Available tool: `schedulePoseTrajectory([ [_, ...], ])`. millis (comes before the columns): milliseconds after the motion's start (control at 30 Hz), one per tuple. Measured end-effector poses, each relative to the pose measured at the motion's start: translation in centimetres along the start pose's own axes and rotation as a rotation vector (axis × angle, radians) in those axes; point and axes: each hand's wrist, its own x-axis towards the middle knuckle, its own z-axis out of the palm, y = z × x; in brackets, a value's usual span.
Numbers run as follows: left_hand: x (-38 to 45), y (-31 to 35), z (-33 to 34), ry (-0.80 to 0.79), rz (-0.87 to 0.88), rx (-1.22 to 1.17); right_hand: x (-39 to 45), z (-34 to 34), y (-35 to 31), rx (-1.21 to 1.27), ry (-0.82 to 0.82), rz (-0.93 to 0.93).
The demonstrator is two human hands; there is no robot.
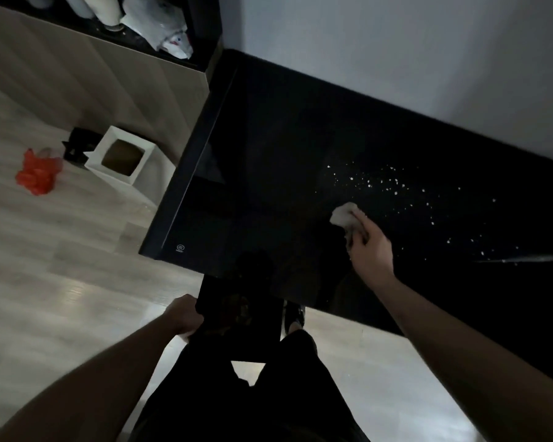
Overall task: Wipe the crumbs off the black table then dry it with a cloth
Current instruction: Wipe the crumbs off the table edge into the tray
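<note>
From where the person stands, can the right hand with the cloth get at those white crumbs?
Probably yes: the right hand holds the cloth on the black table, beside the crumbs, with nothing between.

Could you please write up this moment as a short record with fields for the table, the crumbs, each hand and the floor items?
table: black table, glossy, set against a pale wall
crumbs: white crumbs scattered on the right part, not yet wiped
right hand: right hand holds a pale cloth on the tabletop beside the crumbs
left hand: left hand grips a dark object below the table's near edge; what it is, unclear
floor: white box, red bag
</note>
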Motion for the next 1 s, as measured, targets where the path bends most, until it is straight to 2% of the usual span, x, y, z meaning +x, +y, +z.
schedulePoseTrajectory([
  [267,0.3,2.2,4.1,0.050,-0.131,-0.080,16.2,-3.6,0.4,-0.214,-0.002,-0.177],
  [333,-0.1,3.6,4.5,0.056,-0.134,-0.071,19.5,-3.3,0.6,-0.284,-0.060,-0.216],
  [467,0.0,5.3,5.9,0.049,-0.166,-0.097,22.5,-0.9,0.5,-0.582,-0.183,-0.248],
  [567,0.0,6.0,7.1,0.039,-0.177,-0.120,20.9,1.6,0.0,-0.642,-0.138,-0.253],
  [700,-0.1,6.6,8.4,0.030,-0.166,-0.138,16.7,3.8,0.4,-0.613,-0.139,-0.461],
  [833,-0.5,7.4,9.1,0.034,-0.141,-0.145,9.7,5.7,2.1,-0.504,-0.226,-0.663],
  [1000,-1.4,7.8,9.2,0.069,-0.105,-0.146,-0.9,6.5,5.7,-0.353,-0.383,-0.788],
])
